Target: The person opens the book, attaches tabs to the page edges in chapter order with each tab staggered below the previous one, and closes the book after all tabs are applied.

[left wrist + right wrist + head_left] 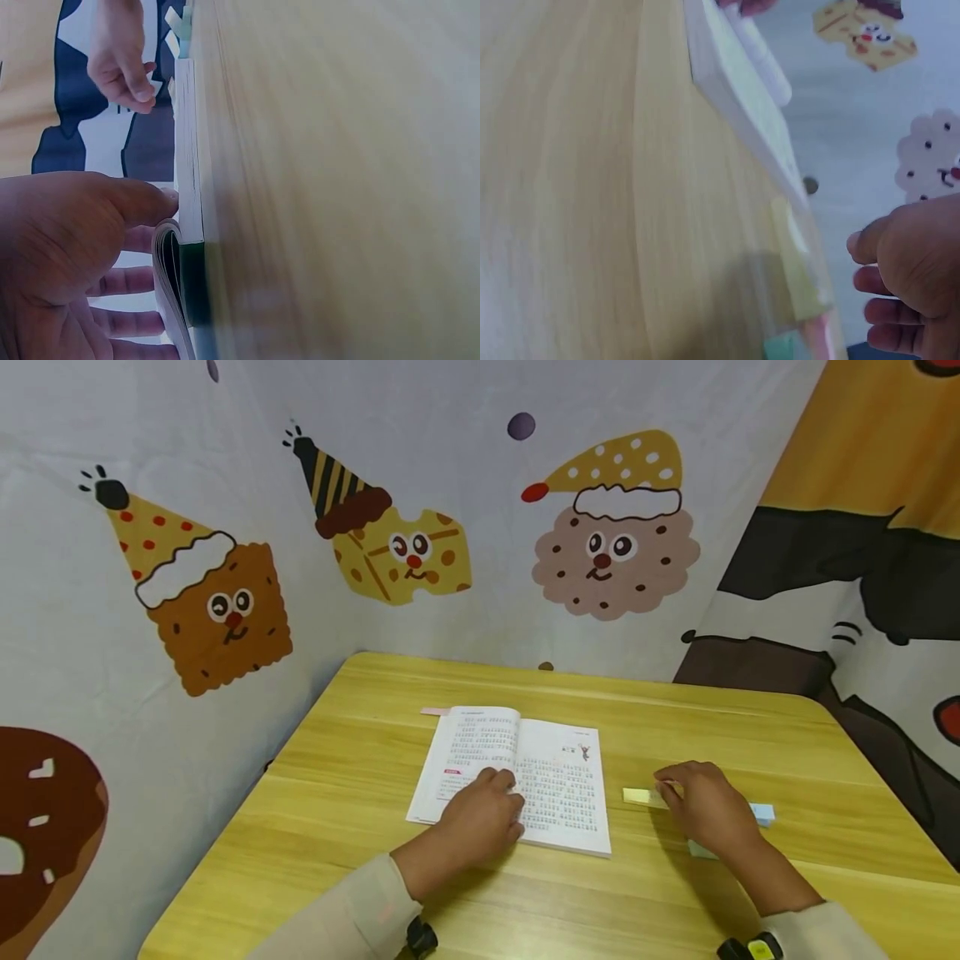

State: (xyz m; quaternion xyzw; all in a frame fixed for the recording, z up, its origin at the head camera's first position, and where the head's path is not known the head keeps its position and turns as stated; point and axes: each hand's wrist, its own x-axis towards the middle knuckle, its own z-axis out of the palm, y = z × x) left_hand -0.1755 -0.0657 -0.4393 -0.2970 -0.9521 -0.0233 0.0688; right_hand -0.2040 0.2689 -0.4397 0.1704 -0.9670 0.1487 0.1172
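Observation:
An open book (566, 793) lies on the table, its printed pages facing up. My left hand (483, 814) rests across the lower part of its spine. In the left wrist view the thumb touches one side of the book (187, 150) and the other fingers lie over the curved pages (166, 277). My right hand (705, 806) hovers over sticky note strips to the right of the book, fingers loosely bent. Past that hand show a yellow strip (636, 796), a blue strip (763, 814) and a green strip (701, 850). In the right wrist view, a pink strip (819, 337) lies beside the yellow one.
A pink tab (434, 711) sticks out from the book's upper left edge. The wooden table (360, 718) meets a cloth backdrop (480, 635) with cartoon snack prints at the back and left. A black wrist device (422, 937) is near the left sleeve (352, 910).

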